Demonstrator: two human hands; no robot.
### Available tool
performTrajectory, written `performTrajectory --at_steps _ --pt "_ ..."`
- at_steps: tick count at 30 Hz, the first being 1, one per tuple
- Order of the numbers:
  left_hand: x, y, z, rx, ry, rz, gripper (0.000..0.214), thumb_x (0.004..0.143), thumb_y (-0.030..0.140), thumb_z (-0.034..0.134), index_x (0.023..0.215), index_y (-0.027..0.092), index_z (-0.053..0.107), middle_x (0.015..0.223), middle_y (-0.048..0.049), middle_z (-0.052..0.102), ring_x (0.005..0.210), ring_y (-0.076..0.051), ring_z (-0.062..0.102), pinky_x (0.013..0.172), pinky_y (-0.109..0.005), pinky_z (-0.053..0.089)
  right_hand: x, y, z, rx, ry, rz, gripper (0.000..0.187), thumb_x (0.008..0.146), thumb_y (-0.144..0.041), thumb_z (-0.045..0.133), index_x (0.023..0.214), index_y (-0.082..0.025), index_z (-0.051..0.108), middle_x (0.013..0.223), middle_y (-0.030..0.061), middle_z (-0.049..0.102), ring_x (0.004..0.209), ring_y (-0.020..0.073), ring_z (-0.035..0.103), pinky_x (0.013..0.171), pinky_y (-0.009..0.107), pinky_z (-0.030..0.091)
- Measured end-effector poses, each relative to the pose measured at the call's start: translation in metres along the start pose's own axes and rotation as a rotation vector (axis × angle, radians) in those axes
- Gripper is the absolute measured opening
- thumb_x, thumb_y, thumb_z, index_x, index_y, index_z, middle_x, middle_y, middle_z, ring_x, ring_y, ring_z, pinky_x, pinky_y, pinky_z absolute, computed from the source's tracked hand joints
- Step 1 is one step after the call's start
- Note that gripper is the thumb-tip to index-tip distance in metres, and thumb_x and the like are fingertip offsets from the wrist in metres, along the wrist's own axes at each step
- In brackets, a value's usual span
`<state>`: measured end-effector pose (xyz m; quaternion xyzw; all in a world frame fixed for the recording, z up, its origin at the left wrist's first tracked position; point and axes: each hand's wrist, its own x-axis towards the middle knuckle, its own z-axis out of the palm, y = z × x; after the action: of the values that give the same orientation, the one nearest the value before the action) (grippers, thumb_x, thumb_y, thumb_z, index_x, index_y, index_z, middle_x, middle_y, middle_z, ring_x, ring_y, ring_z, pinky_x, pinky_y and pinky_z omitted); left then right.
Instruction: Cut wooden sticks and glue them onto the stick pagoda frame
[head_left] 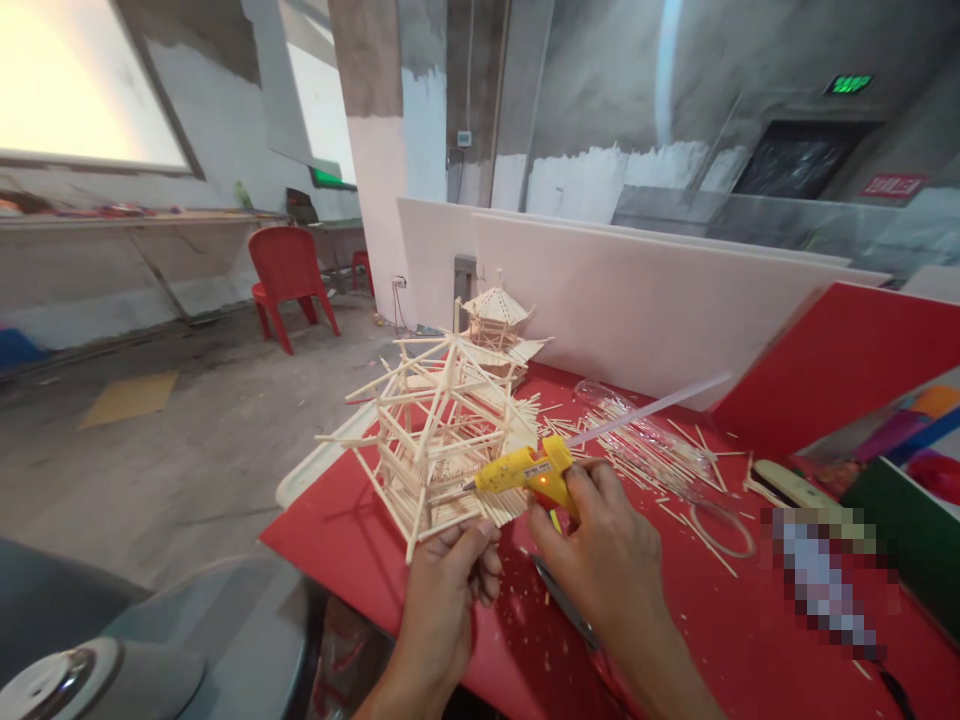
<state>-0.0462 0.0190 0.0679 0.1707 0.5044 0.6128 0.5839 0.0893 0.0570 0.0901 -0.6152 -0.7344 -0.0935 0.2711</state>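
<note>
The left hand (450, 575) has its grip shut round the bottom corner of the stick house (439, 430), which sits tipped at the near edge of the red desk (697, 620); the right hand (607, 550) has its grip tight on a yellow glue gun (525, 470), its tip right at the house's side; loose sticks (660, 465) lie just behind.

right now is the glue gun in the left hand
No, the right hand grips the glue gun, the left hand the stick model.

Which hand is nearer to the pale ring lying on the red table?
Right. The right hand, gripping the yellow glue gun, is just left of the pale ring; the left hand, holding the stick model, is farther left.
</note>
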Motion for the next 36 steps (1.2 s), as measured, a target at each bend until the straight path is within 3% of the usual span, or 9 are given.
performTrajectory --at_steps 36 --pt "0.0031 -0.0028 0.0006 -0.045 0.006 -0.03 0.034 0.06 0.042 0.082 0.064 0.012 0.067 0.045 0.0011 0.058 0.035 -0.006 0.047 0.036 -0.016 0.032 -0.0009 -0.0017 0.0007 0.002 0.011 -0.014 0.028 0.083 -0.039 0.059 0.106 -0.022 0.06 0.096 0.0022 0.061 0.069 0.0163 0.062 0.053 0.027 0.032"
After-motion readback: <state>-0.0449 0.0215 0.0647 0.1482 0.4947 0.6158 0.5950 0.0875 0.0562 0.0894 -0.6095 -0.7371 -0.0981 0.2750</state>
